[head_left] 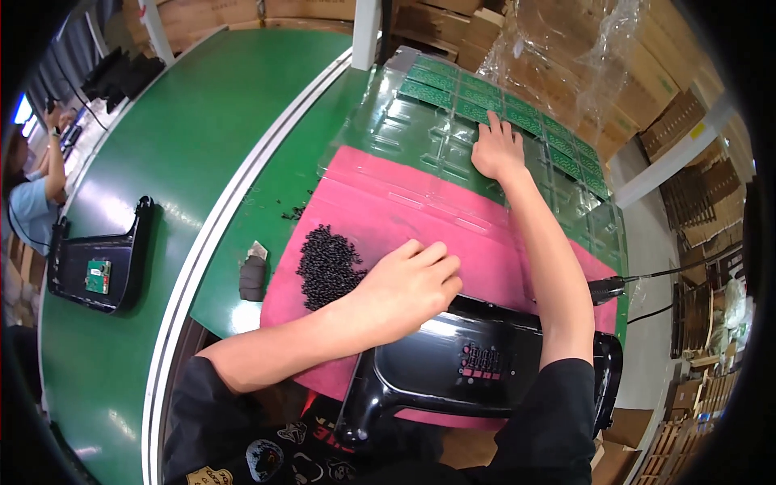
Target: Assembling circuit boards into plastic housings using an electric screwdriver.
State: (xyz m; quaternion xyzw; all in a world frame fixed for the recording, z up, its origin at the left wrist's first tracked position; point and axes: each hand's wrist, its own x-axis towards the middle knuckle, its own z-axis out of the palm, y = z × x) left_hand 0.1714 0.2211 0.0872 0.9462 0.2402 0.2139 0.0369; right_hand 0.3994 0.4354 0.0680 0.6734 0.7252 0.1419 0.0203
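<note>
My right hand (498,151) reaches to the far side of the bench, its fingers stretched out and apart at the near edge of the green circuit boards (473,111). Those boards lie in rows in a clear plastic tray (440,149). Nearer to me, my left hand (410,288) hovers over a pink mat (376,194) with its fingers curled down; whatever they hold, if anything, is hidden. Just below that hand lies a glossy black plastic housing (428,356) with a group of small openings. Left of the hand is a pile of small black parts (326,265).
A dark wrapped block (253,279) sits left of the mat. A black-handled tool (605,289) with a cable lies at the right. Across a metal rail (212,218), another black housing (105,267) holds a small board. A co-worker (40,194) is at the far left; cartons (614,97) stand behind.
</note>
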